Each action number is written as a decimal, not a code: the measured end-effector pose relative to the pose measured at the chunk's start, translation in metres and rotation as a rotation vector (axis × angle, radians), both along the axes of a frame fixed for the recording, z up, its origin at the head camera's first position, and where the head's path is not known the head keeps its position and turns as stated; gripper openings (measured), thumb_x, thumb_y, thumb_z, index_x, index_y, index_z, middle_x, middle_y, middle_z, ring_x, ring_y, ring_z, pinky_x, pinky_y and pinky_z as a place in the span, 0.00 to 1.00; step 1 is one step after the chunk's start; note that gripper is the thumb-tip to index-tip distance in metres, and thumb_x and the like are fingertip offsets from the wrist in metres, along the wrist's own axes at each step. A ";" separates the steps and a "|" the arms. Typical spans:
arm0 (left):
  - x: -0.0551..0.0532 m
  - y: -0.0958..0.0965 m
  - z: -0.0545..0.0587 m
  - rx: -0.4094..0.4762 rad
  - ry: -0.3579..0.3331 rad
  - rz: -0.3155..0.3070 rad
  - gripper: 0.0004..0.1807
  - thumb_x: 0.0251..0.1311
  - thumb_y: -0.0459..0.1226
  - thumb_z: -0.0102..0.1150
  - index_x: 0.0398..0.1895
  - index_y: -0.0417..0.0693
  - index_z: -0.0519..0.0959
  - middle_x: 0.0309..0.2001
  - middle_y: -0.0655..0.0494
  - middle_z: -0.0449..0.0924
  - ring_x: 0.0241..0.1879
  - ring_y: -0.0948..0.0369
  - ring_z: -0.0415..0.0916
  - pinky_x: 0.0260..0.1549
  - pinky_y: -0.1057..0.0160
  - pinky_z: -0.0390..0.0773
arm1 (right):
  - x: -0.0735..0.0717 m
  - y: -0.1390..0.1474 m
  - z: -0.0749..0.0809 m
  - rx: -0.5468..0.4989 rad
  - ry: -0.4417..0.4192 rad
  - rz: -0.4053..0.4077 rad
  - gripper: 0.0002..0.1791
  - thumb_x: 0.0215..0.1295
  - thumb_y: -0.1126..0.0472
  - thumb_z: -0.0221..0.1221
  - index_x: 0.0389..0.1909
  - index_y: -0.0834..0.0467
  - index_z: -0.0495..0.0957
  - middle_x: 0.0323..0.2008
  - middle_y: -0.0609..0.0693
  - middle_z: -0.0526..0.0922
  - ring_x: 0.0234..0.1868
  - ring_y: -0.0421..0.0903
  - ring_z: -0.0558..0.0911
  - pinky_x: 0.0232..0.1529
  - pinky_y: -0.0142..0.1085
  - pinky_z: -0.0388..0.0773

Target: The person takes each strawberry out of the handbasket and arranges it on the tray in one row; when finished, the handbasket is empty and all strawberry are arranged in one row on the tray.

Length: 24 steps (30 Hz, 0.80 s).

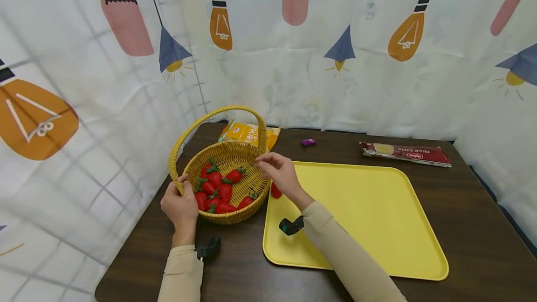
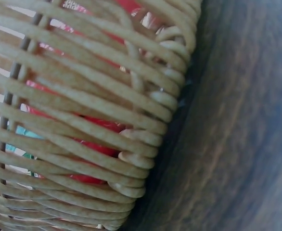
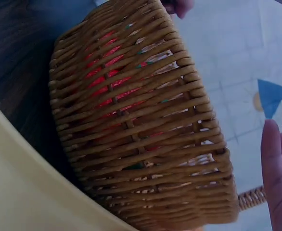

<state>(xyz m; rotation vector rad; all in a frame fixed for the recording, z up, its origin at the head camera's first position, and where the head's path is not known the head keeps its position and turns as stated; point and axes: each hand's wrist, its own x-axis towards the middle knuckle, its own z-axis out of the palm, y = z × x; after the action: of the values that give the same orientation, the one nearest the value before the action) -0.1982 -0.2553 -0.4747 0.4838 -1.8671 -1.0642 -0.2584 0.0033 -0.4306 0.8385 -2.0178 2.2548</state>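
Observation:
A round yellow wicker basket (image 1: 251, 185) with a tall arched handle (image 1: 201, 120) stands on the left of the table. Several red strawberries (image 1: 216, 179) with green leaves lie inside it, mostly toward its left and front. My left hand (image 1: 180, 204) grips the basket's left rim by the foot of the handle. Over the right rim hovers my right hand (image 1: 280, 174), its fingers extended; the right wrist view shows those fingers (image 3: 275, 168) apart from the weave, holding nothing. One more red strawberry (image 1: 276, 190) lies at the tray's left edge, partly hidden by the right hand.
A yellow tray (image 1: 369, 218) lies right of the basket, under my right forearm. Behind the basket is an orange-yellow snack packet (image 1: 247, 133). A small purple wrapped candy (image 1: 308, 142) and a dark red packet (image 1: 407, 153) lie toward the back. A patterned curtain (image 1: 268, 78) closes off the rear.

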 end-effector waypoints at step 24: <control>0.001 -0.001 0.000 -0.029 -0.020 0.020 0.14 0.62 0.33 0.54 0.45 0.44 0.87 0.32 0.47 0.87 0.21 0.65 0.67 0.23 0.67 0.60 | -0.039 -0.044 0.000 0.633 0.038 0.440 0.16 0.66 0.60 0.62 0.52 0.62 0.81 0.44 0.49 0.85 0.44 0.38 0.82 0.47 0.31 0.77</control>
<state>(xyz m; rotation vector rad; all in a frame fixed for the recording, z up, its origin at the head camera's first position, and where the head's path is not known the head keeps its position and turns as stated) -0.1974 -0.2567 -0.4745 0.4967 -1.8894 -1.0214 -0.2972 -0.0406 -0.4307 1.4702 -2.8003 1.7039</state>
